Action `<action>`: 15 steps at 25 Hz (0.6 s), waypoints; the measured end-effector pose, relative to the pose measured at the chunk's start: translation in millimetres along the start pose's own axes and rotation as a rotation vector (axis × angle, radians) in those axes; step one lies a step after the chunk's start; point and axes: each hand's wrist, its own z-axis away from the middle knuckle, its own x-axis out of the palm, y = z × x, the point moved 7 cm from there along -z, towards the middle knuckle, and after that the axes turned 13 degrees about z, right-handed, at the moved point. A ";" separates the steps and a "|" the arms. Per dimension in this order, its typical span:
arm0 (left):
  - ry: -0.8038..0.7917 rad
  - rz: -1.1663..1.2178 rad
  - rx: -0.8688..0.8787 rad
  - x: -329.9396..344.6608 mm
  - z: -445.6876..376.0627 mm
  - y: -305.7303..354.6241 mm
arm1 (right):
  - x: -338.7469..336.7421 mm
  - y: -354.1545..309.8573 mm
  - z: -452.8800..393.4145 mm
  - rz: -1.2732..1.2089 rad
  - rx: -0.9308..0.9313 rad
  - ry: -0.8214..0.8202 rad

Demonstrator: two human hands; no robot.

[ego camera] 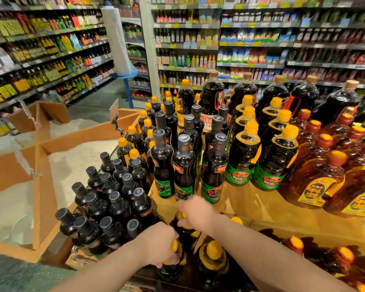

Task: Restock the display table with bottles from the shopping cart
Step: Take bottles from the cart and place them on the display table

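Two yellow-capped bottles stood low at the near edge of the table (pixel 268 209), probably still in the cart, which was hidden. The left hand (pixel 161 244) curled round the neck of the nearer bottle (pixel 173 262), just under its cap, likely so it would hang upright when lifted. The right hand (pixel 195 211), blurred, closed over the top of the farther bottle (pixel 184 230), closer to the table. Bare board beside the front table bottles (pixel 183 165) looked like the slot.
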 end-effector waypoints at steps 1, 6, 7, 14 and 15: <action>0.006 0.021 -0.014 1.6 0.1 -3.6 | -0.5 6.7 4.4 -0.011 -0.004 -0.016; 0.008 0.014 0.007 3.5 -6.8 5.2 | 5.0 27.9 22.6 -0.031 0.027 -0.099; -0.001 0.000 0.024 4.7 -10.1 9.5 | 7.0 28.4 24.7 -0.049 0.021 -0.094; -0.025 -0.109 0.011 -5.1 -24.0 13.0 | -4.2 31.4 44.7 -0.105 0.035 0.043; -0.033 -0.161 0.013 -6.1 -24.7 14.5 | -8.4 33.8 52.2 -0.106 0.028 0.075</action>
